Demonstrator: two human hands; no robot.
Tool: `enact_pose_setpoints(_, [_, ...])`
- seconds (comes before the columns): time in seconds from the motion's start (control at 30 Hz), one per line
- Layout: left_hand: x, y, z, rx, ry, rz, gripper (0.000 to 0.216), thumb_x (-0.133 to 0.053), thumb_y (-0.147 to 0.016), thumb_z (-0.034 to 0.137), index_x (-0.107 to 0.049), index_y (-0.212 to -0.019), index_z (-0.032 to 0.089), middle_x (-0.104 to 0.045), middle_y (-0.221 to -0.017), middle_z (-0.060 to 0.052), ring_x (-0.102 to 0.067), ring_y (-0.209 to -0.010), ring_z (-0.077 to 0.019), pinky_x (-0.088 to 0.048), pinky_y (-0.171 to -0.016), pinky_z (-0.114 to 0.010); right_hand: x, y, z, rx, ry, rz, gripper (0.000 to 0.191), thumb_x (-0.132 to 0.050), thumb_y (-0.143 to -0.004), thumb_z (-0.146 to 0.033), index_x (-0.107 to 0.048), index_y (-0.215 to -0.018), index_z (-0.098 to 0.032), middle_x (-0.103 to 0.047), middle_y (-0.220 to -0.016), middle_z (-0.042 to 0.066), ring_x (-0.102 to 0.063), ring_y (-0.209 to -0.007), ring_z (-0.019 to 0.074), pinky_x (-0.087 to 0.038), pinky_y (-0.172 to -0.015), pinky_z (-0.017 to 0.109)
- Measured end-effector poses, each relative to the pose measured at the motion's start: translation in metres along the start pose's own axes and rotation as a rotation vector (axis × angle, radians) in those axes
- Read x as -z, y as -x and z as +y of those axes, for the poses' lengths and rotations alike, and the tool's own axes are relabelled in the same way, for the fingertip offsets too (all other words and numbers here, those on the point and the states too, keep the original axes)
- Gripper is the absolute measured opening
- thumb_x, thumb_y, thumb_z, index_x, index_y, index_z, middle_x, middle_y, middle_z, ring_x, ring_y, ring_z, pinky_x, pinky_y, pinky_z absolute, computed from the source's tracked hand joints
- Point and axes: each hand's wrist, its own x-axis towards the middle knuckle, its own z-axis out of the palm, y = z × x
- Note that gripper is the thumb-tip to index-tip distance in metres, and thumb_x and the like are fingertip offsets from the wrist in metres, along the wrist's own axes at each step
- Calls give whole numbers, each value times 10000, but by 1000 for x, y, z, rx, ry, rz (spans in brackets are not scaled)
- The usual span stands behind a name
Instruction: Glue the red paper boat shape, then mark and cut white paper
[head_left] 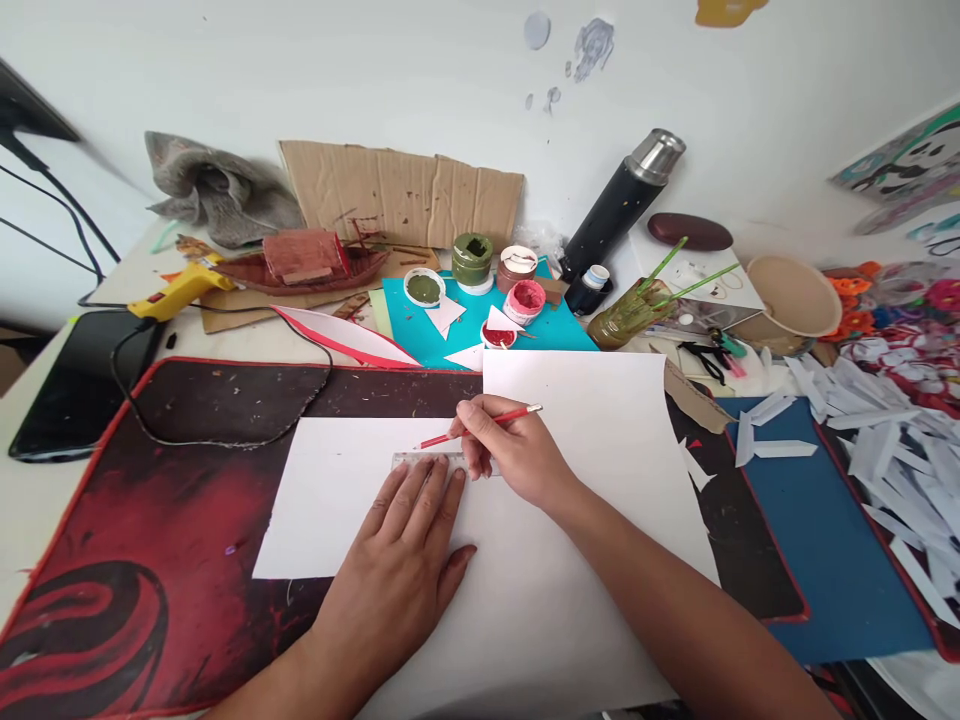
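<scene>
A large sheet of white paper (592,400) lies on a black and red mat, with a narrower part reaching out to the left. Across it rests a short clear ruler (405,460). My left hand (405,540) lies flat, its outstretched fingertips pressing on the ruler. Between the fingers and thumb of my right hand (514,445) is a red pencil (435,441), its tip pointing left just above the ruler's upper edge. I cannot tell whether the tip touches the paper. The ruler's right part is partly hidden by my right hand.
Behind the paper stand paint pots (472,260) on a blue sheet, a model boat (300,265) and a yellow glue gun (180,288). A black flask (622,205) leans against the wall. Folded paper strips (892,440) pile up at right; a phone (82,380) lies left.
</scene>
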Motion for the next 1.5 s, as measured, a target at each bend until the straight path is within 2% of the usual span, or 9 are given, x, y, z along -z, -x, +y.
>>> enact_pose_setpoints(0.3, [0, -1, 1, -1, 7, 10, 532, -477, -1121, 405, -659, -1450, 28, -738, -1455, -209, -653, -1382, -392, -359, -1284, -525, -7, -3, 3, 4, 56, -15, 480, -673, -996, -647, -680, -818, -201, -612, -578, -36, -546, -496, 116, -398, -516, 264])
enact_pose_setpoints(0.7, [1, -1, 0, 3, 5, 3, 545, -494, -1109, 409, -628, -1485, 38, -728, -1472, -202, -642, -1396, -382, -338, -1305, -515, -9, -5, 5, 23, 61, -37, 432, -656, -1033, -579, -680, -828, -199, -618, -589, -38, -553, -504, 113, -405, -526, 262])
enact_pose_setpoints(1.1, [1, -1, 1, 2, 11, 0, 547, -512, -1098, 398, -614, -1495, 37, -725, -1465, -212, -632, -1402, -380, -327, -1315, -512, -9, -6, 5, 15, 85, -37, 455, -662, -1023, -616, -678, -830, -204, -617, -597, -39, -559, -507, 116, -415, -524, 265])
enact_pose_setpoints(1.5, [-3, 3, 1, 11, 40, -5, 578, -538, -1091, 403, -566, -1542, 42, -697, -1500, -230, -613, -1434, -392, -308, -1340, -531, -9, -6, 5, 19, 94, -49, 423, -650, -1044, -576, -686, -841, -207, -605, -584, -45, -558, -496, 115, -425, -526, 264])
